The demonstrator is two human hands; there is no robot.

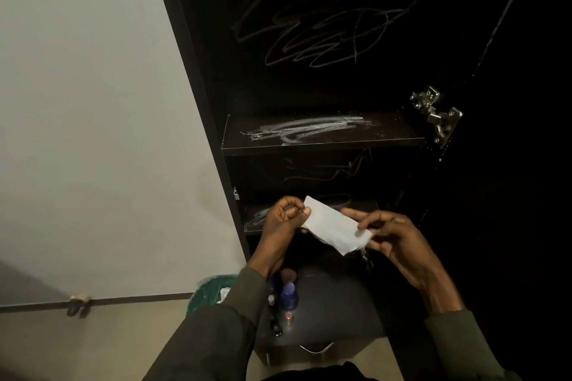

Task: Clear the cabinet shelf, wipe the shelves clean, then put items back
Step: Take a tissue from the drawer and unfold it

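A folded white paper wipe (pixel 332 227) is stretched between both hands in front of the dark cabinet. My left hand (pixel 283 223) pinches its upper left corner. My right hand (pixel 393 233) grips its lower right end. Above them, the upper shelf (pixel 387 133) is bare and streaked with white smears. The lower shelf (pixel 257 218), also smeared, sits just behind my hands and is mostly hidden. Several small bottles, one of them purple (pixel 289 295), stand on a dark stool (pixel 337 303) below my hands.
The cabinet's back panel (pixel 309 25) carries chalk-like scribbles. A metal hinge (pixel 436 114) juts out on the right, beside the open dark door. A white wall (pixel 93 133) stands to the left. A green bin (pixel 210 294) sits on the floor beside the stool.
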